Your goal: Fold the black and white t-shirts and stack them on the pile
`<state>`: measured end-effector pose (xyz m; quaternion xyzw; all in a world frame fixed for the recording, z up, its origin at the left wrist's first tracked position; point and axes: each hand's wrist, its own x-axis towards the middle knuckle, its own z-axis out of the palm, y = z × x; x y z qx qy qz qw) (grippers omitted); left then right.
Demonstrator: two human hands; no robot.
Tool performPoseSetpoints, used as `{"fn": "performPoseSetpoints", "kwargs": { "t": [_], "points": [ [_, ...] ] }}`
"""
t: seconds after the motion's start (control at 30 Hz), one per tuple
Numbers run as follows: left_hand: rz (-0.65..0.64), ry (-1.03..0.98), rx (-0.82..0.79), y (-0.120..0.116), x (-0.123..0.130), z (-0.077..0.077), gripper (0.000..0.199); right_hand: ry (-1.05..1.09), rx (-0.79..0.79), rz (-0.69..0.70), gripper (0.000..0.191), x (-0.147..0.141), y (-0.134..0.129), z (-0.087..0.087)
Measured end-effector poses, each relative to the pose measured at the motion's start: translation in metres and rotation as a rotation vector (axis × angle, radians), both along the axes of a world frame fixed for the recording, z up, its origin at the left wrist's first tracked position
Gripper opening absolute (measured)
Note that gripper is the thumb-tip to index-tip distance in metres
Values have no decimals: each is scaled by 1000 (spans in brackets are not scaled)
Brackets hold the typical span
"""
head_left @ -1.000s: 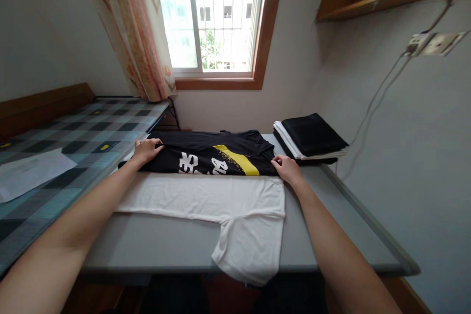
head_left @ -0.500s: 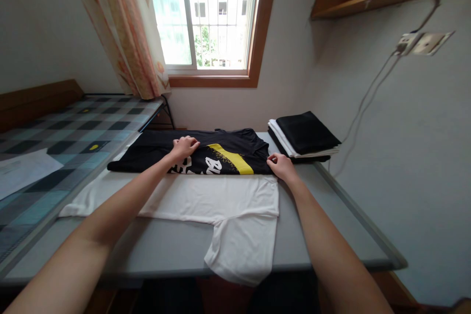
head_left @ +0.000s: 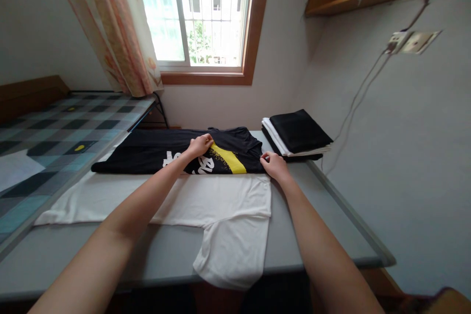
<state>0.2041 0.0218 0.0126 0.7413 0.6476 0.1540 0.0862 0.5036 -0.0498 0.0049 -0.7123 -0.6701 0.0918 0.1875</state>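
Observation:
A black T-shirt (head_left: 147, 152) with white lettering and a yellow band lies folded lengthwise on the far side of a white T-shirt (head_left: 221, 196). The white one is spread on the grey table, and its sleeve hangs over the near edge. My left hand (head_left: 200, 145) is closed in a pinch on the black T-shirt beside the yellow band; its fingertips are partly hidden. At the neck end, my right hand (head_left: 275, 164) pinches the black T-shirt's edge between thumb and finger.
A stack of folded black and white clothes (head_left: 301, 130) sits at the table's back right. On the left is a bed with a checked cover (head_left: 99, 122) and a paper sheet (head_left: 18, 169). A curtain (head_left: 117, 29) hangs by the window; a power cord (head_left: 353, 103) runs down the right wall.
My left hand has moved right along the black T-shirt to the yellow band. My right hand stays at the neck end. The whole view has shifted slightly.

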Motion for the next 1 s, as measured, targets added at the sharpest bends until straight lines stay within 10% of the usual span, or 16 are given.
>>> {"fn": "performPoseSetpoints", "kwargs": {
  "t": [0.4, 1.0],
  "points": [
    [-37, 218, 177, -12, -22, -9, 35, -103, -44, -46, 25, 2, -5, 6],
    [310, 350, 86, -65, -256, -7, 38, -97, -50, -58, 27, 2, -5, 5]
  ]
}}
